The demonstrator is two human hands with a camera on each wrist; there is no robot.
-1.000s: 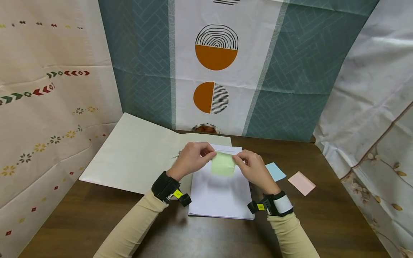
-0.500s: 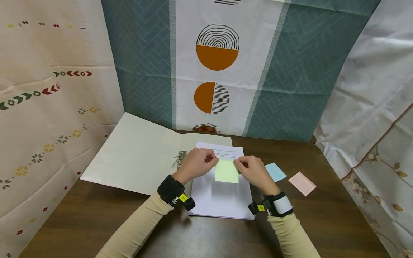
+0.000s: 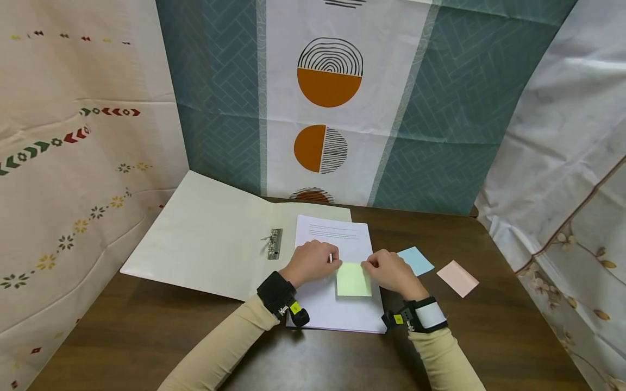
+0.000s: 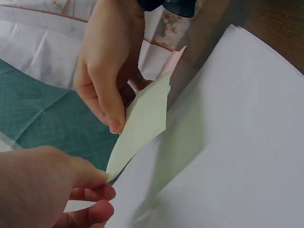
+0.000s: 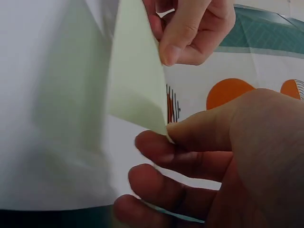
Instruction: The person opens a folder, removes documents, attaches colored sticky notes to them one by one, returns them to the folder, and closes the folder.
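A pale green sticky note (image 3: pixel 354 280) is stretched between both hands, close over the lower right part of a white paper stack (image 3: pixel 318 309). My left hand (image 3: pixel 313 263) pinches its upper left corner between thumb and forefinger. At the upper right corner, my right hand (image 3: pixel 393 273) pinches it the same way. In the left wrist view the note (image 4: pixel 142 121) tilts above the page, its greenish shadow or reflection on the paper below. The right wrist view shows the note (image 5: pixel 137 71) edge held by both thumbs. A few printed lines show near the top of the stack.
An open white binder (image 3: pixel 205 239) lies under and left of the stack, with a metal clip (image 3: pixel 275 244) at its spine. A blue sticky note (image 3: pixel 415 260) and a pink one (image 3: pixel 457 278) lie on the brown table (image 3: pixel 494 326) to the right. Patterned cloths hang behind.
Both hands have moved down the page toward the person and slightly right, carrying the green note from near the top of the stack. The printed lines and the binder's clip have come into view.
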